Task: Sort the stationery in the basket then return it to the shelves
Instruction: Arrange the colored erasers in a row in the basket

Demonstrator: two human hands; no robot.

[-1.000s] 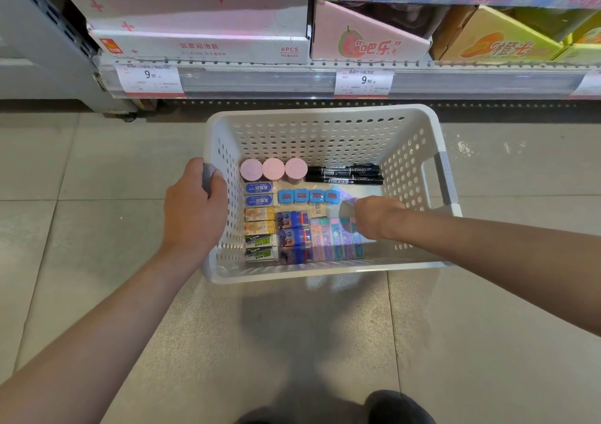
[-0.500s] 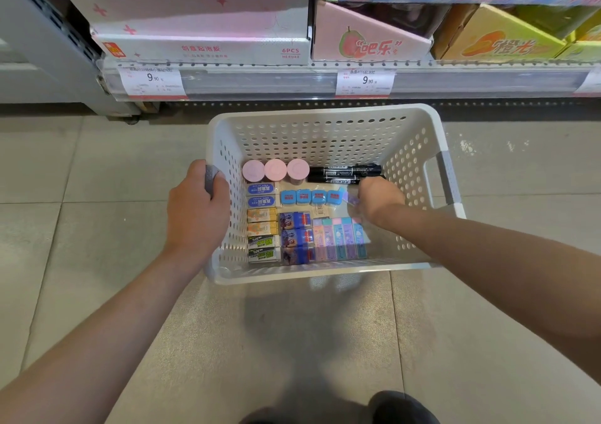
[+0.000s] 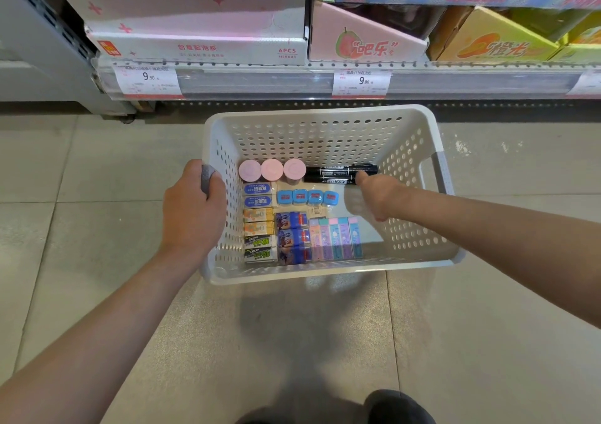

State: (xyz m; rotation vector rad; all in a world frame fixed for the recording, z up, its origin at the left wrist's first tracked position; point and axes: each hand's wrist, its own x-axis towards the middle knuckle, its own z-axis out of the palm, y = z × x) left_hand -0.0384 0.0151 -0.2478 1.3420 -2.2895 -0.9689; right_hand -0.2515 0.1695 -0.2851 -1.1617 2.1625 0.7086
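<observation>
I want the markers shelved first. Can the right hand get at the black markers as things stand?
Probably yes. The right hand is already inside the basket, its fingertips at the near end of the black markers. Nothing lies on top of them; the pink tubs stand beside their far end.

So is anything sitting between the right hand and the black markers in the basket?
Nothing visible. The right hand reaches over the bare right side of the white basket, its fingertips already at the right ends of the black markers. The blue sharpeners lie left of the hand, off its path.
</observation>
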